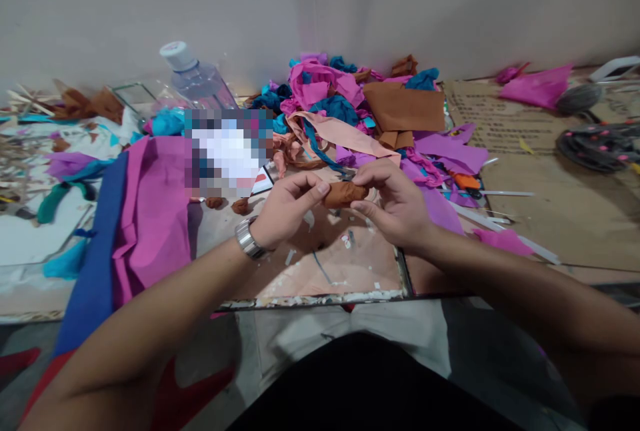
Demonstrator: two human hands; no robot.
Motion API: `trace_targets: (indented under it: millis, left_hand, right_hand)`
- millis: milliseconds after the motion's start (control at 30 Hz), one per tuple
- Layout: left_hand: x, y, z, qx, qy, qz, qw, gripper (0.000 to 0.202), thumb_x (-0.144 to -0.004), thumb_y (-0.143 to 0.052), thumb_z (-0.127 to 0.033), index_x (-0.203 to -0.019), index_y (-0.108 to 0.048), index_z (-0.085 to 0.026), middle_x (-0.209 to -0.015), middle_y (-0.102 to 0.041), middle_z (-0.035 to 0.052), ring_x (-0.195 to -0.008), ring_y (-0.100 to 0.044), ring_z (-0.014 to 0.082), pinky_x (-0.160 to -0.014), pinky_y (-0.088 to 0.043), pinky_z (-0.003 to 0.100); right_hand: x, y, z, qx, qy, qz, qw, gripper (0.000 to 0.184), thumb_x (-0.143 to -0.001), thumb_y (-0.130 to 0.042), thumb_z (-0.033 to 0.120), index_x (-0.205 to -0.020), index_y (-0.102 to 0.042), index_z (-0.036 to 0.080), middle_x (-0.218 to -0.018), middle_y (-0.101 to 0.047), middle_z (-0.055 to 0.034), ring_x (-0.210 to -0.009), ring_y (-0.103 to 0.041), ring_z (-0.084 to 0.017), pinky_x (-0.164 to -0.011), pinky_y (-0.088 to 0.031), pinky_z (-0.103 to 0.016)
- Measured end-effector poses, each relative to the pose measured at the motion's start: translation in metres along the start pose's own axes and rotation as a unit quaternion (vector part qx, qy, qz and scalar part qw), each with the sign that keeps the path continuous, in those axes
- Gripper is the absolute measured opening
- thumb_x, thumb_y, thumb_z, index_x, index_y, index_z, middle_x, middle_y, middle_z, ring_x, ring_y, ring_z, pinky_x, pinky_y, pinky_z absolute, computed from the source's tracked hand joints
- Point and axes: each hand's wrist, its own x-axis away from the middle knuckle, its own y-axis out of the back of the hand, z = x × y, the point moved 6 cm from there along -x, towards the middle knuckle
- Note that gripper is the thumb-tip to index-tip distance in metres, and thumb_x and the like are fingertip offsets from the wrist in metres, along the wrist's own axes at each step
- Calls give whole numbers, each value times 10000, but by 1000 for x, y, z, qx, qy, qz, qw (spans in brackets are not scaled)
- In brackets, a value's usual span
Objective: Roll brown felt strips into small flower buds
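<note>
A small roll of brown crepe paper [340, 195] is held level over the work table, one end in each hand. My left hand [287, 208], with a metal watch at the wrist, pinches its left end between thumb and fingers. At the other end, my right hand [393, 201] grips with fingertips and thumb. Beyond the hands lies a heap of crumpled pink paper [327, 88] and blue paper, with a flat brown sheet [405, 108] on its right. Two little brown paper balls [241, 206] rest left of my left hand.
A clear bottle with a white cap [203, 81] stands at the back left, behind a blurred-out patch. Folded magenta paper [160, 211] and a blue strip [97, 244] hang toward the front edge. Cardboard [530, 218] covers the right side; white sticks [507, 193] lie near it.
</note>
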Motion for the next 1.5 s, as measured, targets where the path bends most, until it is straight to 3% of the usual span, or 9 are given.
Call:
trace_targets:
  millis: [233, 533, 600, 700, 833, 900, 1067, 1233, 1500]
  left_hand:
    - [-1, -9, -3, -12, 15, 53, 998, 456, -991, -622, -586, -817, -644, -165, -772, -619, 14, -708, -545, 123, -666, -432, 255]
    - [-1, -10, -5, -117, 36, 75, 990, 546, -1025, -497, -650, -809, -613, -162, -725, -624, 17, -651, -532, 134, -637, -412, 279]
    - [-1, -7, -6, -149, -1, 43, 988, 498, -1039, -491, -619, -841, -585, -171, -770, -612, 20, -700, -537, 144, -689, -436, 293]
    - [2, -6, -13, -162, -96, -2, 982, 362, -1044, -535, -540, -1009, -570, -182, -1010, -637, 66, -917, -593, 179, -830, -489, 321]
    - [6, -17, -15, -79, -131, 70, 986, 355, -1011, -644, -433, -1267, -538, -211, -1245, -613, 108, -1133, -633, 210, -926, -551, 338]
    - [8, -20, -15, -61, -135, 91, 985, 349, -1001, -669, -391, -1281, -551, -218, -1227, -617, 97, -1114, -651, 200, -921, -567, 327]
    - [9, -18, -17, -82, -161, 72, 981, 279, -1004, -671, -328, -1245, -592, -213, -1181, -647, 84, -1066, -668, 184, -915, -570, 315]
    - [13, -19, -21, -129, -205, 81, 967, 341, -1005, -656, -283, -1335, -592, -225, -1266, -666, 106, -1133, -668, 203, -967, -562, 339]
    - [17, -22, -38, -264, -265, 63, 925, 268, -1014, -616, -263, -1275, -661, -219, -1200, -740, 102, -1090, -685, 224, -973, -536, 396]
  right_hand:
    - [1, 0, -1, 10, -6, -19, 1000, 242, -928, -787, 333, -1135, -669, 287, -1077, -654, -43, -968, -624, -202, -837, -552, -353]
    - [1, 2, -1, 49, -15, -14, 999, 246, -922, -797, 360, -1122, -688, 269, -1055, -698, -47, -942, -658, -197, -827, -570, -342]
    - [0, 3, -2, 59, -26, -6, 998, 238, -935, -779, 374, -1127, -693, 261, -1047, -709, -46, -917, -664, -188, -820, -574, -335]
    - [-1, 0, -2, 81, -34, 23, 996, 226, -949, -763, 380, -1127, -718, 249, -1034, -732, -48, -890, -680, -178, -815, -581, -329]
    - [-2, -7, 2, 87, 7, 64, 994, 233, -938, -781, 368, -1129, -765, 236, -1024, -762, -56, -916, -719, -185, -841, -586, -339]
    - [-2, -8, 4, 89, 24, 66, 994, 236, -938, -782, 361, -1140, -777, 239, -1034, -774, -59, -945, -731, -190, -855, -592, -343]
    - [-2, -6, 6, 105, 33, 54, 992, 245, -927, -796, 346, -1146, -774, 238, -1024, -795, -48, -904, -737, -175, -846, -594, -322]
    - [1, -1, -1, 93, -33, 19, 995, 261, -869, -855, 386, -1008, -708, 219, -901, -755, -8, -737, -685, -135, -707, -570, -262]
    - [0, -2, -4, 73, -71, 15, 995, 265, -886, -826, 446, -899, -691, 219, -819, -738, -7, -715, -679, -147, -666, -560, -264]
